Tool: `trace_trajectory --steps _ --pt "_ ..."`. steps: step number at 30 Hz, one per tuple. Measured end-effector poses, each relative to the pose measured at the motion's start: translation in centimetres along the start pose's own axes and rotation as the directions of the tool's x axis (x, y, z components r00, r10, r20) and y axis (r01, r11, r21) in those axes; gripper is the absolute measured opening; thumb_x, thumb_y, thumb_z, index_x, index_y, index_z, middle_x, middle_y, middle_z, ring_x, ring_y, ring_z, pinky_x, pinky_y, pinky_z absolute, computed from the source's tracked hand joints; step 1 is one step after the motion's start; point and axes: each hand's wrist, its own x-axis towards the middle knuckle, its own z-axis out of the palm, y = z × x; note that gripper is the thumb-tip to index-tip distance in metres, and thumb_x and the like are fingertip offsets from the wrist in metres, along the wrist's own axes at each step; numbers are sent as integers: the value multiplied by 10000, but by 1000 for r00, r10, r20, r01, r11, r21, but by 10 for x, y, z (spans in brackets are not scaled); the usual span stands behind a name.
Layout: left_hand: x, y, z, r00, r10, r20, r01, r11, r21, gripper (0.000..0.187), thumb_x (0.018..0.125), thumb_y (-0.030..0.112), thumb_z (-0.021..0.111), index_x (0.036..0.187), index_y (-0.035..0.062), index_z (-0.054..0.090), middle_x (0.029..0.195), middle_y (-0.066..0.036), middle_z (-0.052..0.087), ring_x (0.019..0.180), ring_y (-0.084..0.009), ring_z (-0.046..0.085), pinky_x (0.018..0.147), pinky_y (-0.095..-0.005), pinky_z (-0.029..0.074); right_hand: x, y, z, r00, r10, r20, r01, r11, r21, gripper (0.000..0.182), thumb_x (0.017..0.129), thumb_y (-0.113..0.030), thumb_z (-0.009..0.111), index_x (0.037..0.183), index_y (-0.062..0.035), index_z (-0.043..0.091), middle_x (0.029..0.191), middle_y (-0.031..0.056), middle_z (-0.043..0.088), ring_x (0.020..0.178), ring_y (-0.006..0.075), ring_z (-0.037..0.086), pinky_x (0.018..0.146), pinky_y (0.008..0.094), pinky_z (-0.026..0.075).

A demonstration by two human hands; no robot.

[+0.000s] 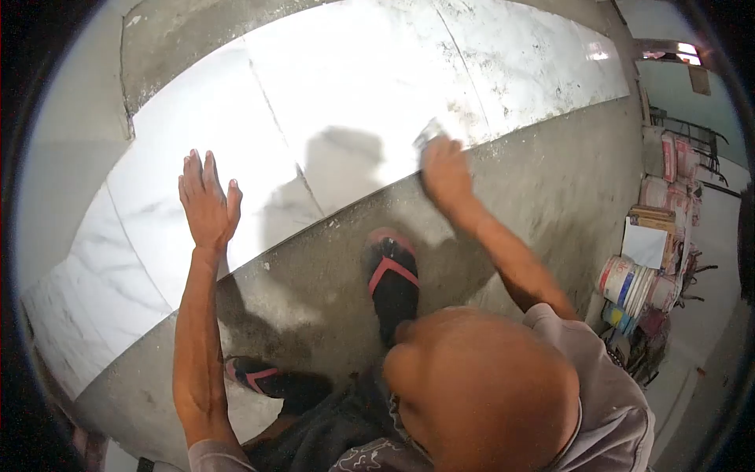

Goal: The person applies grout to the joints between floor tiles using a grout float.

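My left hand [206, 200] lies flat, fingers stretched out, on the white marble-look floor tiles [212, 102], with nothing in it. My right hand [447, 173] is closed around a small pale, crumpled piece [429, 135] at the near edge of the same tiles. Motion smears this hand a little, and I cannot tell what the pale piece is made of. Thin dark joints run between the tiles. Grey smudges and specks mark the tile surface [535, 71] to the right of my right hand.
Bare grey concrete [543, 181] borders the tiles on the near side. My sandalled feet [393, 271] and bent knee [480, 385] are below. Paint buckets [621, 279], stacked boxes [668, 197] and metal racks line the right wall. A concrete ledge [173, 47] runs behind the tiles.
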Motion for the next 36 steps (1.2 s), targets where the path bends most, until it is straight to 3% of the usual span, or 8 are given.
trace_trajectory --steps 2,5,6,12,17,20,31,36 --pt "0 0 -1 1000 -16 17 16 1000 10 625 956 284 490 1491 37 280 1553 -221 226 1447 -362 205 1177 -509 147 19 35 -6 967 221 127 -247 934 257 217 798 -31 558 988 73 571 913 190 558 828 314 538 654 432 486" --pt "2 2 0 1000 -14 4 14 1000 -3 620 958 289 483 1486 30 287 1552 -224 226 1447 -366 202 1177 -508 149 2 8 -24 992 59 111 -90 949 301 176 798 -24 548 948 62 576 903 197 555 822 303 531 698 439 480" --pt "1 0 0 1000 -7 1 7 1000 -7 619 958 292 479 1485 26 289 1552 -226 225 1448 -368 201 1176 -508 149 -8 -2 -28 970 -180 165 156 977 148 180 811 -24 529 963 64 569 909 215 552 836 321 537 724 452 484" --pt "6 13 2 999 -31 20 32 998 -50 590 924 279 528 1421 -5 383 1519 -267 266 1427 -398 232 1165 -545 151 9 72 9 950 213 230 -289 877 383 206 812 4 521 1007 67 536 1023 242 534 937 393 548 804 485 488" --pt "9 109 10 933 351 73 -273 828 -490 508 850 246 658 1291 30 528 1423 -233 423 1340 -386 388 1144 -501 270 -2 112 -11 902 273 333 -415 756 505 348 810 -10 541 1157 24 531 1072 245 526 1027 410 553 838 482 500" --pt "-1 172 28 829 559 19 -502 759 -414 448 867 291 653 1234 49 566 1421 -185 438 1362 -349 371 1160 -490 256 -11 103 -17 898 263 352 -417 764 493 416 809 -20 560 1222 12 523 1066 237 525 1008 414 558 827 486 505" --pt "-2 198 22 817 573 -61 -565 774 -288 104 776 104 602 858 57 646 875 -55 566 866 -208 545 782 -360 424 -24 79 5 961 221 164 -273 838 473 468 779 -4 584 1242 35 527 1023 216 505 956 402 542 826 466 499" --pt "-13 205 22 804 586 98 -546 794 -266 182 794 143 594 952 58 629 877 -51 546 872 -199 547 808 -362 418 -8 94 -12 898 299 323 -432 735 522 368 852 -87 598 1194 46 575 977 244 600 931 366 607 825 435 501"
